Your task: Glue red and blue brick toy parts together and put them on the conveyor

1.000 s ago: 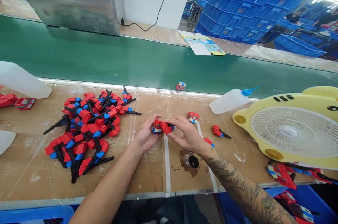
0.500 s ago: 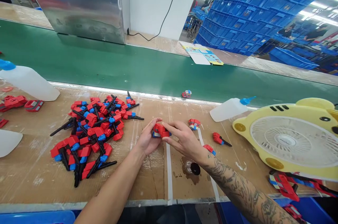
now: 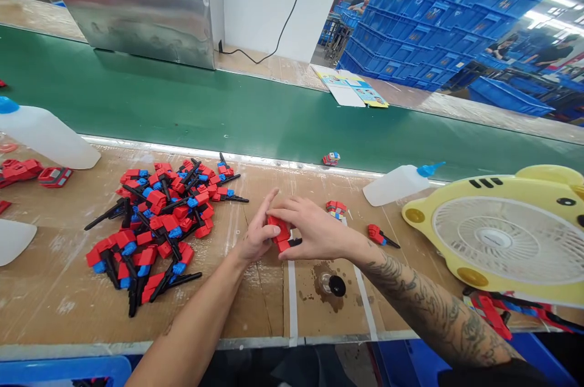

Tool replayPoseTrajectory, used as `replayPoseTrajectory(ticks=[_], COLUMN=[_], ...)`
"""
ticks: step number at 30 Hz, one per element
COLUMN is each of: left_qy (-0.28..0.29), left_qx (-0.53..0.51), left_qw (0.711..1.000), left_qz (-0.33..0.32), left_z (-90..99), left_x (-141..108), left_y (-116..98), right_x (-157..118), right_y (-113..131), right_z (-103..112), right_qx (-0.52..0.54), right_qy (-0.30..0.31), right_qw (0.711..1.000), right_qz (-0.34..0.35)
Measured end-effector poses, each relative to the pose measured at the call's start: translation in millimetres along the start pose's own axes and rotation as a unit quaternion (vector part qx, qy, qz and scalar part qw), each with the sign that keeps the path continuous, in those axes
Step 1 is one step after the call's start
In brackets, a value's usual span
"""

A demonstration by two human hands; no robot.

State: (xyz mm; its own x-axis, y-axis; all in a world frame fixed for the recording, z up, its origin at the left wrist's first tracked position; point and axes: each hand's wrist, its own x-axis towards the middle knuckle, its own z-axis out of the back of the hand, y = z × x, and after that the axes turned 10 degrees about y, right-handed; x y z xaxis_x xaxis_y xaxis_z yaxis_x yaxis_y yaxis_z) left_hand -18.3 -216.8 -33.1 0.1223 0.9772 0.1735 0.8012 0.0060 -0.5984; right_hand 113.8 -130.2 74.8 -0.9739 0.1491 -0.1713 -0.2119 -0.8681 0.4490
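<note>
Both hands meet over the middle of the cardboard-covered bench. My left hand [image 3: 256, 236] grips the left side of a red toy part [image 3: 280, 233], its thumb across the front. My right hand [image 3: 314, 230] holds the same part from the right, and a dark piece shows by its fingers. To the left lies a pile of red, blue and black parts [image 3: 157, 223]. Right of the hands sit a small red and white piece [image 3: 336, 209] and a red piece with a black rod [image 3: 382, 236]. A small jar with a black top [image 3: 336, 285] stands on a wet patch.
A yellow fan [image 3: 493, 235] lies at the right, beside a white bottle with a blue nozzle [image 3: 396, 185]. Another white bottle [image 3: 50, 137] is at the left. A green belt [image 3: 182, 101] runs behind the bench, with a small toy piece [image 3: 331, 159] at its edge.
The held red part has turned and now sits more upright between the hands. My left fingers point further up. The red and blue piece near my right wrist no longer shows.
</note>
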Motion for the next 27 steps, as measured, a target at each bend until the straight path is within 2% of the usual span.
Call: replayPoseTrajectory(ticks=[3,8,11,14,17,21,27], left_qy=[0.001,-0.017,-0.053,-0.071,-0.075,-0.077,-0.083], left_qx=[-0.016,-0.106,-0.158,-0.192,-0.210,-0.230,-0.245], left_qw=[1.000,0.994,0.985,0.978,0.974,0.970,0.966], left_qz=[-0.010,-0.037,-0.048,-0.045,-0.031,-0.016,-0.002], left_z=[-2.8,0.0,4.0,5.1,4.2,3.8,5.1], left_x=[-1,3,7,9,9,9,10], left_y=[-1,-3,-7,-10,-13,-13,-13], right_x=[3,1,-5,-6,2,27,83], right_y=[4,10,0,-34,-82,-138,-182], right_z=[0,-6,10,41,72,85,73], right_qx=[0.001,0.017,0.017,0.004,-0.011,-0.004,-0.014], right_qy=[0.003,-0.049,-0.104,-0.202,-0.276,-0.253,-0.190], right_qw=[1.000,0.998,0.994,0.979,0.956,0.952,0.951], right_qz=[0.019,0.029,0.020,-0.026,-0.102,-0.171,-0.244])
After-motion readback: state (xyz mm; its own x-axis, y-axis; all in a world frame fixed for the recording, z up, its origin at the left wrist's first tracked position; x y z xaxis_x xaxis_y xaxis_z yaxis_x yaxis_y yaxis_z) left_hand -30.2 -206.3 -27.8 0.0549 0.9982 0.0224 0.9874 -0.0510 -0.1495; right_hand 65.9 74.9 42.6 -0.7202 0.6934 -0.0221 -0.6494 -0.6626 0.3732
